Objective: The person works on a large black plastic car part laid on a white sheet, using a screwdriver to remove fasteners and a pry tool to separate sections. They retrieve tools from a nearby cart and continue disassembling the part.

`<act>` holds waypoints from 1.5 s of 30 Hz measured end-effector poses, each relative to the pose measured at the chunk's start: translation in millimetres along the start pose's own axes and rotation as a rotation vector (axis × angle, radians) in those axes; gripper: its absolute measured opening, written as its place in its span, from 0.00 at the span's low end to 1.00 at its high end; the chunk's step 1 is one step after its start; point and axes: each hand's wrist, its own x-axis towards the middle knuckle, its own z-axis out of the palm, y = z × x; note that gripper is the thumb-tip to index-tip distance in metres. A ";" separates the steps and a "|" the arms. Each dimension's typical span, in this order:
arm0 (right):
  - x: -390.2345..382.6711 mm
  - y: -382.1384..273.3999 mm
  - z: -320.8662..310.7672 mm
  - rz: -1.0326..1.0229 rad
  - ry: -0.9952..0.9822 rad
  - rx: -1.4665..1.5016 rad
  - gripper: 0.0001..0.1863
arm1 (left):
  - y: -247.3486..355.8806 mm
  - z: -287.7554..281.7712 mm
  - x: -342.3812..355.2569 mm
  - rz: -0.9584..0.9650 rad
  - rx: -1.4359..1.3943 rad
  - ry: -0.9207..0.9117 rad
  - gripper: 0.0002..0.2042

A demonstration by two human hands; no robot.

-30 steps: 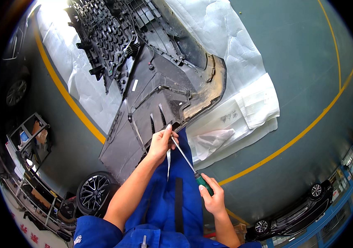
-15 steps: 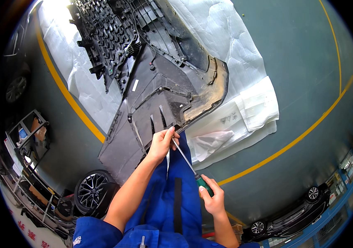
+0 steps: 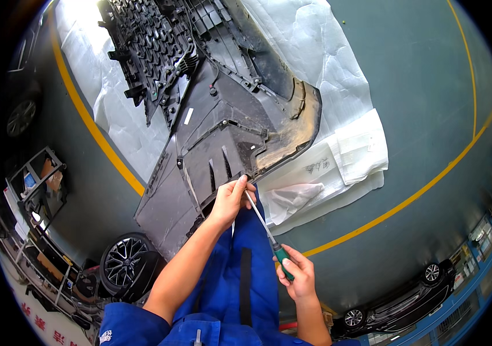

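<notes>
My left hand [image 3: 231,202] is closed at the lower edge of a dusty black bumper [image 3: 240,115], its thumb pressing by the screwdriver's tip. What exactly is under those fingertips is partly hidden. My right hand [image 3: 297,277] grips the green handle [image 3: 282,256] of a screwdriver, whose metal shaft [image 3: 261,221] runs up-left to my left fingers. A mesh grille [image 3: 145,46] with clips is attached at the bumper's upper left. Beneath the parts lie white padding sheets [image 3: 298,37].
A folded white sheet [image 3: 358,147] lies right of the bumper. At lower left are a loose wheel [image 3: 125,262] and a metal trolley [image 3: 44,184]. A dark car [image 3: 24,115] is at left, another [image 3: 396,300] at lower right. Yellow floor lines [image 3: 396,210] cross the floor.
My left hand has shifted slightly right along with the screwdriver's tip. My right fingers have moved a little on the handle, and the view has drifted slightly.
</notes>
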 end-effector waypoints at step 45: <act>-0.9 -10.2 2.5 -0.192 0.103 -0.276 0.19 | -2.3 -23.2 4.9 -0.272 -0.365 -0.218 0.14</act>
